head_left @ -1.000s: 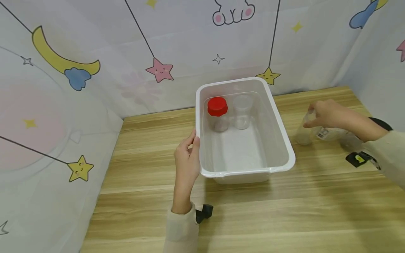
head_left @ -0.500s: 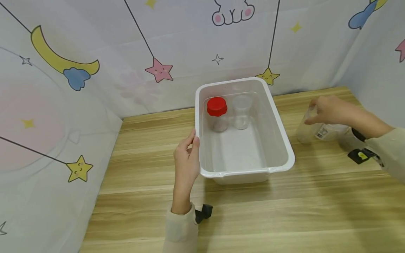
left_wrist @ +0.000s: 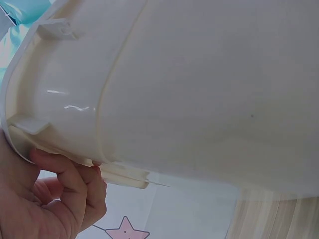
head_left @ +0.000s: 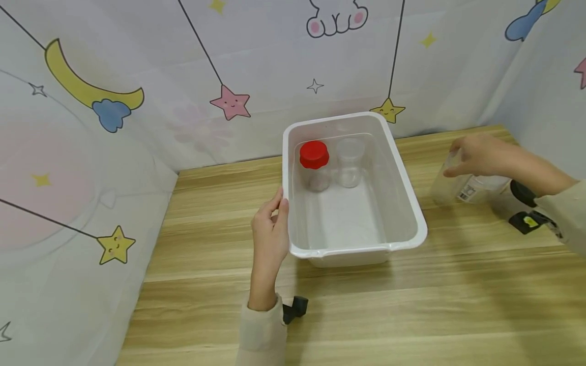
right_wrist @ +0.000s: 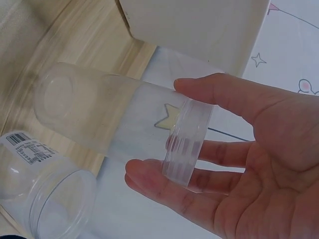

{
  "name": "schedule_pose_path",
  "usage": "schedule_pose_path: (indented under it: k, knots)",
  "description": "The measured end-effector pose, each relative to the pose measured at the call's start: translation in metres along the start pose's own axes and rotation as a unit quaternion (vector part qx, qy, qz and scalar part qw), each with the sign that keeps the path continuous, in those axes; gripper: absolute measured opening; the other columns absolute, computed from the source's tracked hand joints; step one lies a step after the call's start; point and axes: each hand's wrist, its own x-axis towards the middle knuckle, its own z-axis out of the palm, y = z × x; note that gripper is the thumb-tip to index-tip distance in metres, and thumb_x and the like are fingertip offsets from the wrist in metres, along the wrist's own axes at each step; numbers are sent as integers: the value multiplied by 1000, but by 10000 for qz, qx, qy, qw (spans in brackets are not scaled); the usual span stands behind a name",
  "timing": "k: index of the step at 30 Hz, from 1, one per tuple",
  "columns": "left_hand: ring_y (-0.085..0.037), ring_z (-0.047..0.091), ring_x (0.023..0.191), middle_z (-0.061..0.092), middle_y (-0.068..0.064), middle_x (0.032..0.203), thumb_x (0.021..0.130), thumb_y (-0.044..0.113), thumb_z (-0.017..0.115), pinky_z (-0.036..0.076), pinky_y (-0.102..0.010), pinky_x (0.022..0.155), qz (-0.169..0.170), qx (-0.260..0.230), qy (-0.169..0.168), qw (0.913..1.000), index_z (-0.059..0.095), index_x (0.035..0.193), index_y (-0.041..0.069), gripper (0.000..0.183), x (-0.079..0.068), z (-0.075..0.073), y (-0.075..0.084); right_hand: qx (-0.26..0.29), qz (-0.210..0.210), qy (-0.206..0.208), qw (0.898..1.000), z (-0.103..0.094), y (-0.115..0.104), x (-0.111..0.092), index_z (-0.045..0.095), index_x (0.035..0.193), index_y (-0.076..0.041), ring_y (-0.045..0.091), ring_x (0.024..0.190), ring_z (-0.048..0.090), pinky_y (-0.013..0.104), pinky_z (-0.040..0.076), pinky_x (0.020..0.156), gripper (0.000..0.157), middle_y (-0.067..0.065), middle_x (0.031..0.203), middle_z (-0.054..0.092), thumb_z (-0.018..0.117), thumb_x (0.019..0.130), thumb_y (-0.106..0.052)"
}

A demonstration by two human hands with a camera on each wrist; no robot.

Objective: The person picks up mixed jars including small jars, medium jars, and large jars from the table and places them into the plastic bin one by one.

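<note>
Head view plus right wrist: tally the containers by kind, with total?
Clear jar with red lid: 1, in the white bin
Clear jar with clear lid: 2, one in the bin, one held in the right hand
Open clear jar without lid: 1, on the table
White bin: 1
Total: 5

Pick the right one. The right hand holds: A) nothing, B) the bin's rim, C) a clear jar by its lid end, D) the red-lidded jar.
C: the right hand pinches the clear jar at its lid end, off the table beside the bin; the red-lidded jar stands inside the bin, untouched.
</note>
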Motion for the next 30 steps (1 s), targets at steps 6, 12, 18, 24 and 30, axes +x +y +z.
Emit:
schedule_pose_path:
  k: [6, 12, 18, 24, 30]
  knots:
    - [-32, 73, 88, 64, -17, 113, 104, 18, 54, 61, -44, 74, -5, -17, -24, 10000, 55, 141, 4, 39, -1, 0, -1, 13, 101, -72, 9999, -5, -1, -2, 51, 119, 24, 13, 43, 43, 30, 39, 45, 63, 1, 48, 43, 75, 88, -24]
    - [-34, 73, 88, 63, -18, 114, 104, 18, 54, 61, -44, 73, -13, -100, -46, 9999, 55, 141, 5, 39, -1, 0, -1, -162, 91, -27, 9998, -10, -2, -2, 51, 119, 24, 18, 48, 58, 35, 47, 49, 63, 3, 55, 58, 75, 88, -25]
    - [-35, 73, 88, 64, -18, 115, 104, 18, 54, 61, -45, 72, -16, -100, -66, 9999, 54, 141, 4, 40, 0, 0, 0, -226, 141, -81, 9996, -15, -2, -3, 51, 120, 21, 18, 51, 60, 38, 49, 52, 63, 1, 57, 60, 74, 89, -29]
    - [-35, 72, 88, 64, -18, 116, 104, 19, 54, 61, -45, 72, -52, -110, -67, 9999, 54, 142, 5, 40, 0, 0, 0, -199, 196, -102, 9996, -17, -3, -2, 51, 121, 20, 19, 54, 61, 39, 50, 53, 64, 2, 64, 63, 73, 89, -30]
    - [-35, 73, 87, 64, -17, 114, 104, 18, 54, 61, -45, 72, -33, -108, -58, 9999, 54, 142, 4, 40, -1, 0, -1, -115, 200, -130, 9997, -20, -3, -1, 49, 122, 22, 20, 55, 61, 38, 50, 54, 63, 2, 61, 62, 73, 90, -28]
